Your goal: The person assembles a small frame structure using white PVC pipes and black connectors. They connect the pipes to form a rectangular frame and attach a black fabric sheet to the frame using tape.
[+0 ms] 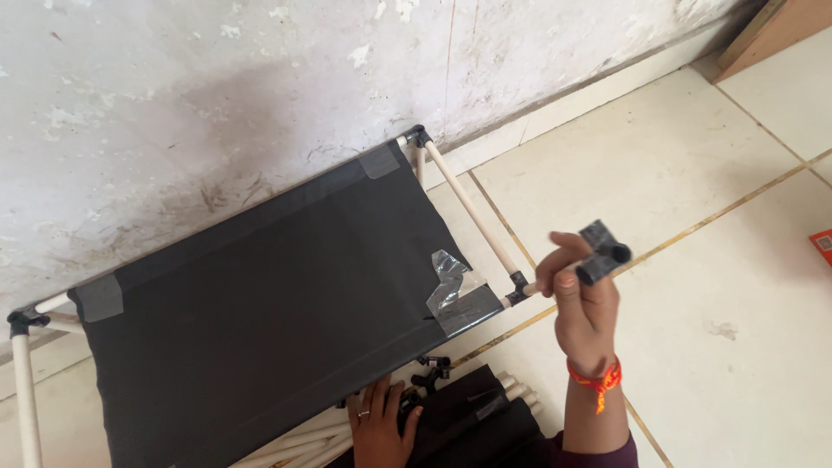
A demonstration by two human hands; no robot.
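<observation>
A black plastic connector [604, 252], a short jointed piece with open round sockets, is pinched between the thumb and fingertips of the right hand [582, 299], raised in the right-centre of the frame with a socket turned toward the camera, as if to look into it. An orange thread band circles that wrist.

Going from the left: a fabric shelf frame [260, 312] fills the left and centre, leaning against a stained white wall [173, 104]. Its dark grey cloth panel is stretched between cream-coloured rods [472, 208] joined by black corner pieces, and strips of clear and grey tape [455, 290] hold the cloth at its corners.

At the bottom centre, the left hand [379, 429], wearing a ring, rests fingers curled on a pile of loose cream rods, black connectors and folded dark cloth on the floor [693, 217]; whether it grips anything I cannot tell.

At the far right edge, a small orange corner of a package [823, 245] lies on the pale tiles. A wooden board shows in the upper right corner.
</observation>
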